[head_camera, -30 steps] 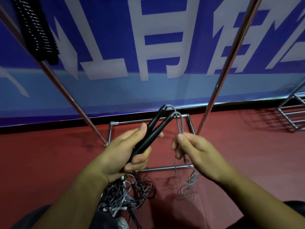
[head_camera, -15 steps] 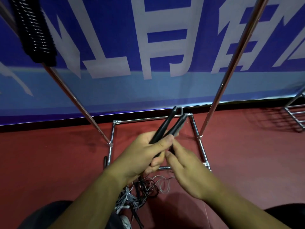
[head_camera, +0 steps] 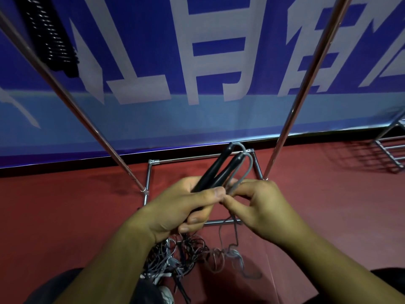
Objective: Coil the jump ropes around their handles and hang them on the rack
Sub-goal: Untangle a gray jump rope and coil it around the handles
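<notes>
My left hand (head_camera: 186, 205) grips two black jump rope handles (head_camera: 221, 170) held side by side, their tips pointing up and away. A grey rope (head_camera: 248, 166) loops out of the handle tips and bends back down. My right hand (head_camera: 260, 205) pinches that grey rope just right of the handles, thumb close to my left thumb. The rest of the grey rope (head_camera: 234, 249) trails down to the red floor. A chrome rack (head_camera: 293, 110) stands ahead, with a coiled black rope (head_camera: 52, 38) hanging at its upper left.
A tangled pile of jump ropes (head_camera: 175, 257) lies on the red floor below my hands. The rack's base frame (head_camera: 149, 178) sits on the floor in front of a blue banner (head_camera: 197, 62). Another metal rack (head_camera: 392, 154) stands at the far right.
My right hand moved from beneath the handles up to their right side and now pinches the grey rope. A grey loop shows again at the handle tips. The left hand keeps its grip.
</notes>
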`<state>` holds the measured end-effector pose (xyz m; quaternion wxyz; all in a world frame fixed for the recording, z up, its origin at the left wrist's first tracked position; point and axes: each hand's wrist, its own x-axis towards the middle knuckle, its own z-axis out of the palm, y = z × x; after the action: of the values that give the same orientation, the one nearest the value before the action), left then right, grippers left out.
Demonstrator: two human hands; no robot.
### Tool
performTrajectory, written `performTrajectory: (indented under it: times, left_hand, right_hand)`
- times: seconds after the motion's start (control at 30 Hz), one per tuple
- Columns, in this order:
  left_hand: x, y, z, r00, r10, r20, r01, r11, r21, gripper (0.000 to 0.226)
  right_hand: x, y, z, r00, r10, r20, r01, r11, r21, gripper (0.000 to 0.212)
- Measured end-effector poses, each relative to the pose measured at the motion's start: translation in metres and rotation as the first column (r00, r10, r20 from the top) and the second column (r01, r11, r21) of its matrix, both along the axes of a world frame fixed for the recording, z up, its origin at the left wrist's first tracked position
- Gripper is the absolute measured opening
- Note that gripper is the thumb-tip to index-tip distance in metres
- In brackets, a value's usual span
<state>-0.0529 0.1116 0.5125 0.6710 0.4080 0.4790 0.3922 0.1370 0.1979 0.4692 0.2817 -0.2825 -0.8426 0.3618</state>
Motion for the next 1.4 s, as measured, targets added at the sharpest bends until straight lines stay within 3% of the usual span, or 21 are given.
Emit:
performTrajectory:
  times: [0.07,0.23,0.33,0.4,0.6,0.73,0.8,0.9,0.97,1.1,1.23,1.33,1.4]
  left_hand:
    - [0.002,0.001,0.001,1.0,-0.007,-0.009,0.007,1.0,0.013,0.047]
    - [0.003,0.001,0.002,1.0,-0.006,0.016,0.005,1.0,0.024,0.041]
    - [0.005,0.0,0.002,1.0,0.017,0.023,-0.018,0.999,0.049,0.027]
    - [0.011,0.0,0.003,1.0,0.019,0.005,-0.019,0.998,0.057,0.028]
    - [0.042,0.0,-0.011,0.979,0.118,-0.168,-0.111,0.992,0.051,0.044]
    - [0.039,0.002,-0.015,0.939,0.178,-0.294,-0.175,0.984,0.037,0.036]
    - [0.035,0.003,-0.014,0.886,0.192,-0.422,-0.175,0.981,0.08,0.035]
    - [0.033,0.001,-0.018,0.689,0.213,-0.692,-0.091,0.974,0.209,0.039]
    - [0.033,0.0,-0.021,0.614,0.247,-0.75,-0.081,0.965,0.251,0.049]
    - [0.035,0.002,-0.02,0.581,0.275,-0.766,-0.105,0.959,0.265,0.063]
    - [0.035,0.003,-0.014,0.629,0.213,-0.748,-0.132,0.977,0.167,0.068]
    - [0.028,0.008,-0.012,0.618,0.194,-0.761,-0.181,0.978,0.102,0.072]
    - [0.024,0.009,-0.012,0.618,0.186,-0.764,-0.195,0.978,0.08,0.073]
  right_hand:
    - [0.0,-0.003,-0.001,1.0,-0.009,0.027,0.009,1.0,0.011,0.031]
    - [-0.006,-0.013,0.005,0.998,0.063,0.007,-0.058,0.948,-0.312,0.025]
    - [-0.007,-0.014,0.0,0.999,-0.019,0.05,0.029,0.978,-0.205,0.014]
    - [-0.008,-0.017,-0.001,0.984,-0.013,0.179,0.039,0.989,-0.145,0.01]
    - [-0.014,-0.025,-0.003,0.93,0.097,0.354,0.007,0.959,-0.284,0.02]
    - [-0.012,-0.025,0.003,0.861,0.146,0.488,-0.079,0.985,-0.156,0.014]
    - [-0.013,-0.029,0.004,0.868,0.189,0.46,-0.14,0.98,-0.138,0.018]
    - [-0.016,-0.033,0.001,0.885,0.224,0.408,-0.141,0.965,-0.223,0.022]
    - [-0.017,-0.034,-0.001,0.877,0.243,0.414,-0.14,0.954,-0.264,0.027]
    - [-0.019,-0.035,0.001,0.863,0.268,0.428,-0.155,0.947,-0.281,0.038]
    - [-0.018,-0.036,0.004,0.865,0.269,0.423,-0.132,0.937,-0.324,0.034]
    - [-0.017,-0.033,0.01,0.894,0.28,0.351,-0.067,0.856,-0.513,0.032]
    - [-0.015,-0.028,0.018,0.935,0.255,0.246,-0.033,0.753,-0.657,0.044]
